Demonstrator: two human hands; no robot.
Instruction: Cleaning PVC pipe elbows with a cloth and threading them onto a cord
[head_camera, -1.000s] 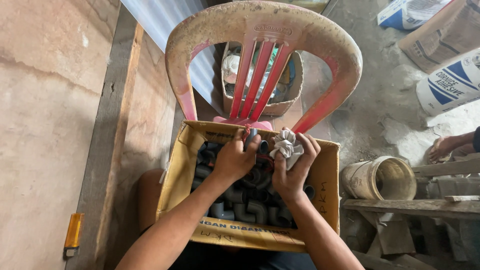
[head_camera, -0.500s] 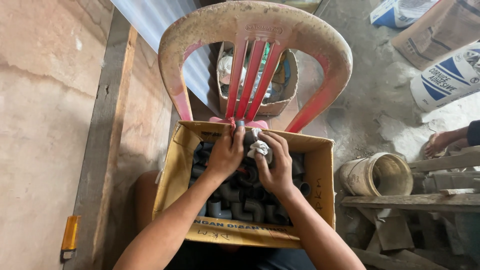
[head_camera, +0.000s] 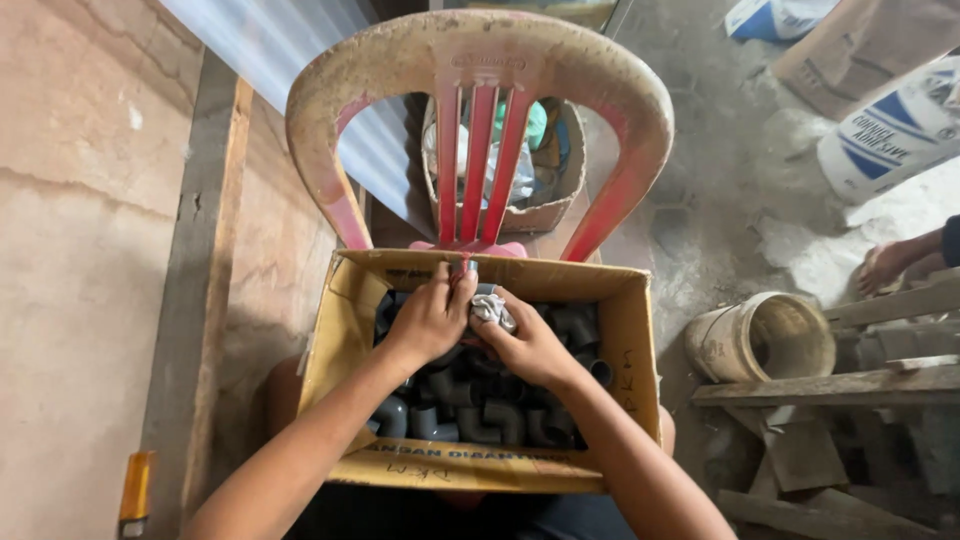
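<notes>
Over the cardboard box (head_camera: 340, 330) of grey pipe elbows (head_camera: 478, 420), the left hand (head_camera: 428, 320) pinches a small fitting (head_camera: 465, 268); the right hand (head_camera: 528, 345) clamps a white rag (head_camera: 492, 310), seemingly wiping it.

— What colour is the moulded plastic chair with the slatted back (head_camera: 480, 60)?

— Red at the slats and legs, dulled to a dusty tan across the top rail.

— And the open corrugated cardboard box (head_camera: 630, 350)?

— Yellow-brown, with dark print along its near flap. The curved plastic pipe elbows (head_camera: 480, 420) in it are dark grey.

— The crumpled rag (head_camera: 492, 310)?

— Whitish grey.

— Off to the side?

— A round dirty bucket (head_camera: 765, 340), cream with brown smears, and a white paper sack with blue bands and lettering (head_camera: 890, 135). The rough concrete floor (head_camera: 720, 190) is grey, powdered white in patches.
</notes>
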